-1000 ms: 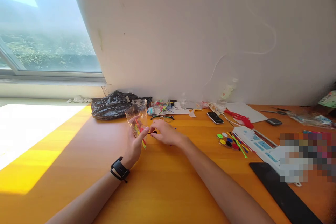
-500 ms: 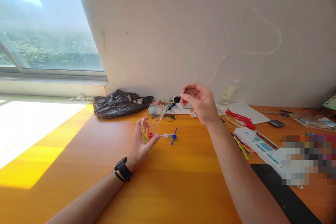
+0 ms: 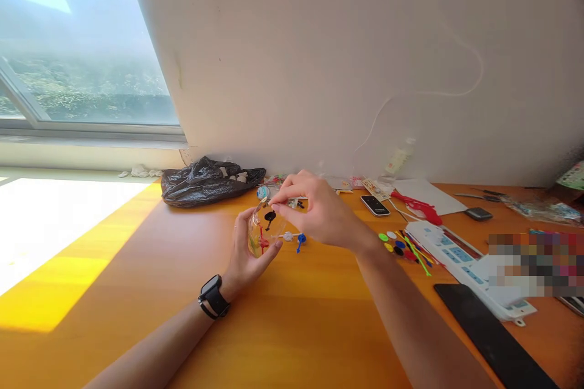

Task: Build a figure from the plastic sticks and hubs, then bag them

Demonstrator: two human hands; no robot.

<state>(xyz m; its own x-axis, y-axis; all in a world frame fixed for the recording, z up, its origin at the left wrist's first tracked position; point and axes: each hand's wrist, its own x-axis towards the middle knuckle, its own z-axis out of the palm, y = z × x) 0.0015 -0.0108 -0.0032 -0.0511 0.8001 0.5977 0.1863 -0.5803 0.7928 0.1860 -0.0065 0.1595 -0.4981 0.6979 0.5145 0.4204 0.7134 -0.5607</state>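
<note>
My left hand (image 3: 246, 252) is curled around a clear plastic container (image 3: 253, 222) that looks like a cup, tilted a little. Red and yellow-green pieces (image 3: 263, 243) show through its wall. Fingers of my right hand (image 3: 308, 206) pinch the upper end of a black arrow-shaped piece with a round disc (image 3: 270, 217). The disc hangs at the container's mouth, seen against the clear plastic; how deep it sits I cannot tell. Just right of the container, a white piece (image 3: 287, 236) joins a blue arrow piece with a disc (image 3: 302, 239) on the table.
Coloured discs (image 3: 398, 244) and thin coloured sticks (image 3: 417, 252) lie on the right, beside a white power strip (image 3: 460, 255). A black phone-like device (image 3: 375, 205) rests behind them. A black plastic bag (image 3: 205, 185) stands by the wall; a dark flat panel (image 3: 483, 328) lies front right.
My right hand has moved left and down, bringing the black arrow piece from above the table to the container's mouth. The left hand has turned the container slightly, staying in place.
</note>
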